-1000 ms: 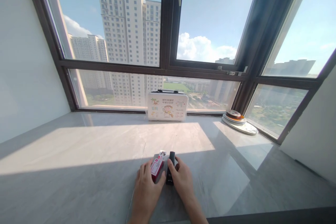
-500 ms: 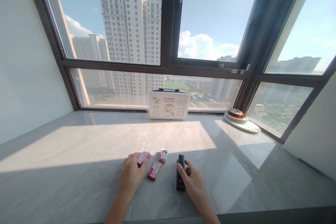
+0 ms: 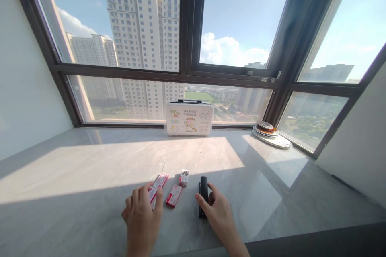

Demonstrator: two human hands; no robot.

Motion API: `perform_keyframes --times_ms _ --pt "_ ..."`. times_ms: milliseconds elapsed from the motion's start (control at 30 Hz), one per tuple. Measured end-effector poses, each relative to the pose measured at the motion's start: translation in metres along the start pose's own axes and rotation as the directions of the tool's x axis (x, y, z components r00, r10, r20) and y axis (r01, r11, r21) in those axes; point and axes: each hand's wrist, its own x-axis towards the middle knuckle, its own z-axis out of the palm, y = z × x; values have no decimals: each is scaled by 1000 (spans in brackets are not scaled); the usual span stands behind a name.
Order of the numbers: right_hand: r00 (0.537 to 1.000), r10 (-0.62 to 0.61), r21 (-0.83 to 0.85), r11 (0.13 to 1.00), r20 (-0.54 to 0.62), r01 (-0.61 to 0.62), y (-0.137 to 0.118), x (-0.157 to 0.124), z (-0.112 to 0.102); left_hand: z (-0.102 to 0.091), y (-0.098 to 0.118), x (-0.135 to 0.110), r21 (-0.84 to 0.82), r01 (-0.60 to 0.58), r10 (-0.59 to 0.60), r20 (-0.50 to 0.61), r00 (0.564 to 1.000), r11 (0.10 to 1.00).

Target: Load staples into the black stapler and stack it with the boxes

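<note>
My left hand is closed at the left, thumb and fingers around a small red-and-white box. Another red-and-white piece extends beyond it; whether that is a second box or part of the same one I cannot tell. Just right of the hand, a flat red-and-white box lies on the stone surface. Behind it stands a smaller white box with red print and a dark picture. My right hand grips a black stapler from its right side, the thumb across its top.
A white case with cartoon prints and a black handle stands against the window. Stacked plates sit in the far right corner. The grey stone ledge ends at a front edge near me.
My left hand has drawn back toward me and lower, and more red-and-white surface shows beyond its fingers. My right hand stays on the stapler. The whole view has shifted slightly.
</note>
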Motion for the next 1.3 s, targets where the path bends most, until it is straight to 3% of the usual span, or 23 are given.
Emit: perform_keyframes --times_ms 100,200,367,500,600,733,833,933,1067,1200,1300 --pt "1000 7 -14 1000 12 -7 0 -8 2 9 35 -6 -57 -101 106 84 991 993" --pt "999 22 -29 999 33 -21 2 -15 -1 24 50 -6 -52 -166 172 158 972 985" --pt "994 -19 -85 996 106 28 7 -10 -29 33 41 -7 -52 -124 131 154 979 991" --pt "975 -144 -113 980 166 164 6 8 -44 27 32 -25 -181 -215 260 279 924 960" --pt "956 -201 -120 966 215 230 -3 17 -34 21 30 -38 -283 -259 345 319 883 924" --pt "931 -276 -97 947 240 306 -27 14 -3 18 22 -41 -401 -320 468 358 808 858" --pt "925 -307 -38 946 223 323 -43 11 19 19 9 -37 -436 -339 505 352 788 834" --pt "949 -272 19 962 162 273 -54 14 34 19 -4 -33 -409 -344 490 337 804 845" --pt "984 -164 371 920 70 127 -57 25 41 16 -11 -32 -344 -369 479 332 813 864" --pt "996 -79 628 774 -31 81 -36 32 25 19 -13 -33 -310 -390 478 298 826 867" --pt "991 123 718 694 -56 -45 0 32 -1 22 -15 -35 -309 -404 488 278 827 861"
